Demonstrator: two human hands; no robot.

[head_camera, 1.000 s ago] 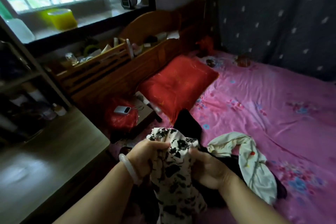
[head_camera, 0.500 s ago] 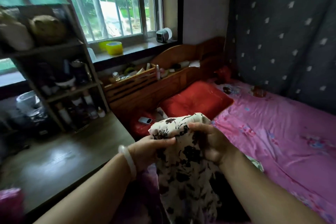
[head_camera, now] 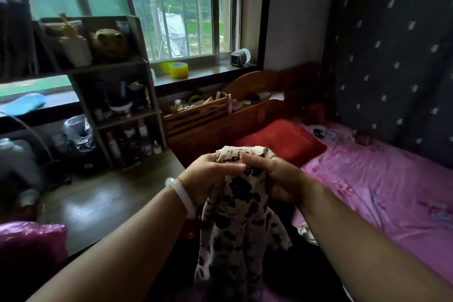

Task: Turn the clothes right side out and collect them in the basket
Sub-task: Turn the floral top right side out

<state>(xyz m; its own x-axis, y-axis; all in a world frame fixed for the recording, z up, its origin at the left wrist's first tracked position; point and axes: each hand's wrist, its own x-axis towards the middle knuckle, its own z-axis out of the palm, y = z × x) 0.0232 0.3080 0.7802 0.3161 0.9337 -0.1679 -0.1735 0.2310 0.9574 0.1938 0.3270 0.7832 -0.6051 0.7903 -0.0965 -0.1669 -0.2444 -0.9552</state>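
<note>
A cream garment with a black flower print [head_camera: 235,223] hangs in front of me, held up by its top edge. My left hand [head_camera: 208,176], with a pale bangle on the wrist, grips the left side of that edge. My right hand [head_camera: 277,179] grips the right side, fingers curled into the cloth. The two hands are close together, almost touching. The garment's lower part drops out of view below. A scrap of pale cloth [head_camera: 305,233] shows under my right forearm. No basket is in view.
A bed with a pink sheet [head_camera: 382,191] and a red pillow [head_camera: 282,140] lies to the right. A wooden desk [head_camera: 105,201] is at the left, with a shelf of bottles [head_camera: 122,115] behind it. Something pink and shiny [head_camera: 29,240] sits at the lower left.
Both hands have lifted the printed garment up off the bed and drawn closer together on its top edge. The view has tilted up, so the other clothes on the bed are mostly hidden.
</note>
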